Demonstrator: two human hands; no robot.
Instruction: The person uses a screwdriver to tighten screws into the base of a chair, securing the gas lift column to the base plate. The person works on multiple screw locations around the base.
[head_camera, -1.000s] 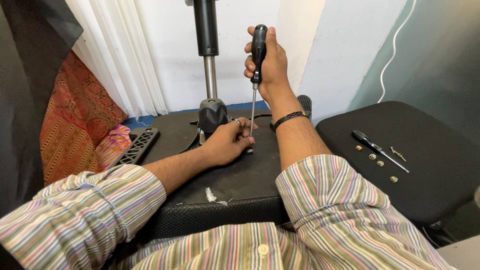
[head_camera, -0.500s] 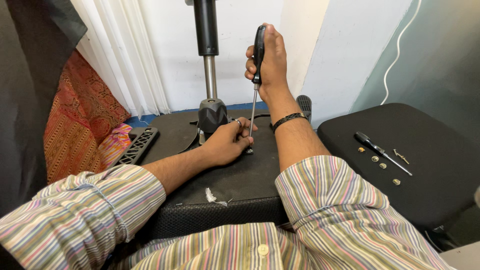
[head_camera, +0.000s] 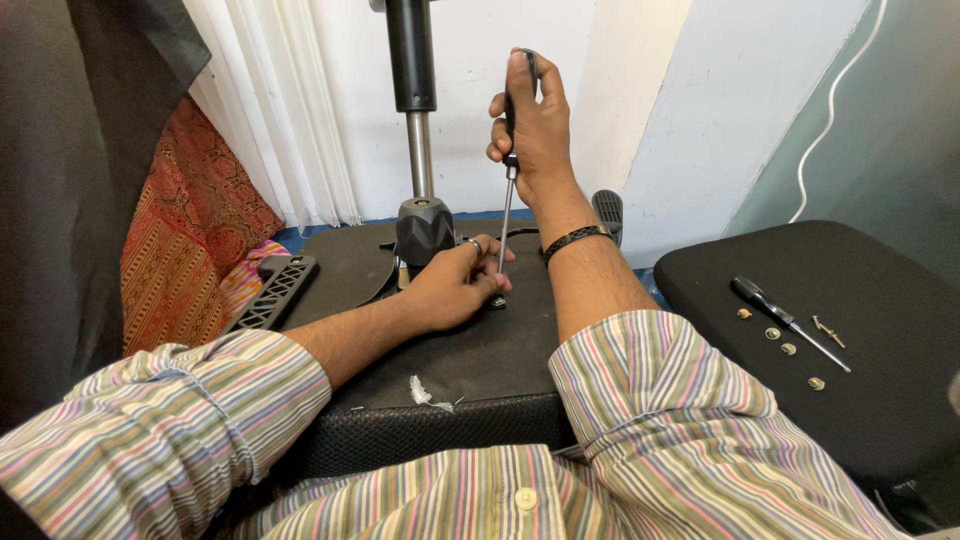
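My right hand grips the black handle of a long screwdriver held upright, its tip down at a small screw on the black underside of a chair seat. My left hand rests on the seat, fingers steadying the shaft near the tip. A ring is on one left finger and a black band on my right wrist. The chair's gas-lift column rises from a black mount just behind my left hand.
A second black cushion at the right holds another screwdriver and several loose screws and washers. A black plastic armrest part lies at left by patterned red fabric. A white scrap lies on the seat.
My right hand has shifted slightly on the handle, as in a turn of the screwdriver. The left hand stays put at the tip.
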